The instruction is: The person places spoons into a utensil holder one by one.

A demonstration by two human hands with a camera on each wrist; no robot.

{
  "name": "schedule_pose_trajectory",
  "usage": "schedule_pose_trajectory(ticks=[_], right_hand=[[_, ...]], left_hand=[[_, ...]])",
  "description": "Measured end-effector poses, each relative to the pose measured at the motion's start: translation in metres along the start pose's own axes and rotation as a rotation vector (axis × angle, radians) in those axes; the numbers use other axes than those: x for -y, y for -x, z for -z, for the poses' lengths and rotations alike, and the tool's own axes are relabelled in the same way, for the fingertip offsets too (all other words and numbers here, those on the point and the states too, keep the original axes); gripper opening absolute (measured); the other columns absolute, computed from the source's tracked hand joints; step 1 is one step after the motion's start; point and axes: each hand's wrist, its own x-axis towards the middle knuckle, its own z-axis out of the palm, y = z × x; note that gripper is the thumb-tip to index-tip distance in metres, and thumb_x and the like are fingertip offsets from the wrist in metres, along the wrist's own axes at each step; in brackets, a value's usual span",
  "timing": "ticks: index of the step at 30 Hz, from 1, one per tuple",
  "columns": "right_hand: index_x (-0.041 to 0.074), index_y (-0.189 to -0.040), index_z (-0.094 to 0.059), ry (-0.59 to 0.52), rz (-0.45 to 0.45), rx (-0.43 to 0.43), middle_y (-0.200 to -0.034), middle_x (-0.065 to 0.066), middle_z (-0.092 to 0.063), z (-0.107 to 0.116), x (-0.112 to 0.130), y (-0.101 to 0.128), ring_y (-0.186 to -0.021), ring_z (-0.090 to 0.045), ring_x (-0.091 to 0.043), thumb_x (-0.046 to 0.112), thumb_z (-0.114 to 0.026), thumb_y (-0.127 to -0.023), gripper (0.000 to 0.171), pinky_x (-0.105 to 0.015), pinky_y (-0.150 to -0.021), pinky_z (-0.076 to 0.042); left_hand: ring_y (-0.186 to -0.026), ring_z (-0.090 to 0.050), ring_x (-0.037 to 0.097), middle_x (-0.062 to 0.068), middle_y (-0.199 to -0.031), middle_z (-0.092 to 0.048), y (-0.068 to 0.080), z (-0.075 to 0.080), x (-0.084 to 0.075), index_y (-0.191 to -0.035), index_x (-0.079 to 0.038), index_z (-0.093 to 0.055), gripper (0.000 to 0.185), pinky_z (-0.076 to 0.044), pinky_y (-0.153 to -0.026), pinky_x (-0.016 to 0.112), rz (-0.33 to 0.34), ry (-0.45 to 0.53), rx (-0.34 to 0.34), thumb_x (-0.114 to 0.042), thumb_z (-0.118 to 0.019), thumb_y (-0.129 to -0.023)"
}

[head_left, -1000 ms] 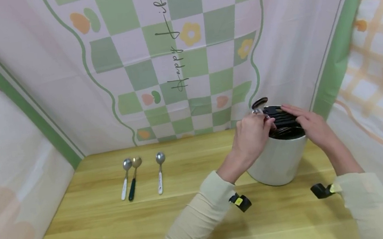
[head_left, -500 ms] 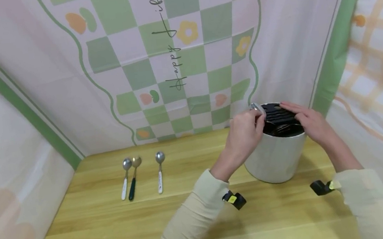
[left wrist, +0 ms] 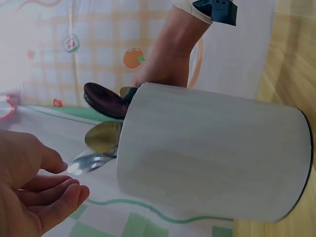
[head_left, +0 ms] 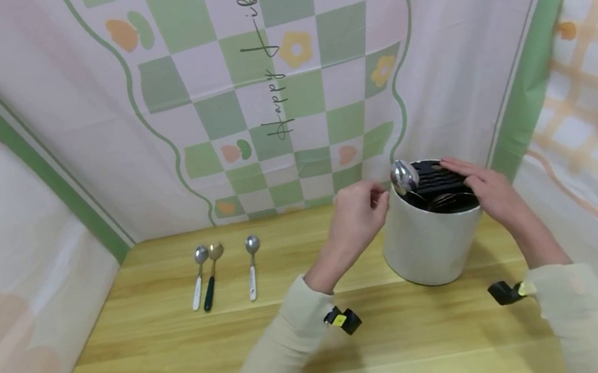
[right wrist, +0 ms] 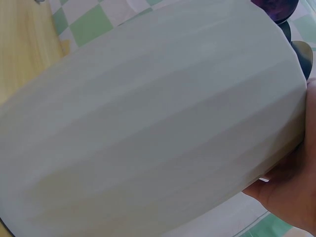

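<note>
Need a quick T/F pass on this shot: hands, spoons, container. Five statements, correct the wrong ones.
1. Two white-handled spoons and one dark-handled spoon lie on the table. True.
2. The white container lies on its side. False: it stands upright on the table.
3. The right hand rests at the container's rim. True.
4. The left hand grips the dark-handled spoon. False: that spoon lies on the table; the hand is beside the container.
5. A silver spoon bowl sticks up above the container's rim. True.
</note>
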Motion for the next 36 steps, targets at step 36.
schedule_pose_trajectory(ticks=[36], right_hand=[[0.014,-0.153,-0.039,0.03,0.034,-0.004,-0.163,-0.004,-0.025,-0.001,-0.002,0.002,-0.151,-0.014,-0.043,0.019,-0.02,-0.106,0.051,-0.062,-0.123,-0.007]], left_hand=[[-0.069,-0.063,0.014,0.009,-0.082,-0.07,0.12,0.07,0.145,-0.096,-0.001,-0.072,0.009,-0.053,-0.058,0.018,0.39,-0.118,0.032,-0.006,-0.067,-0.091]])
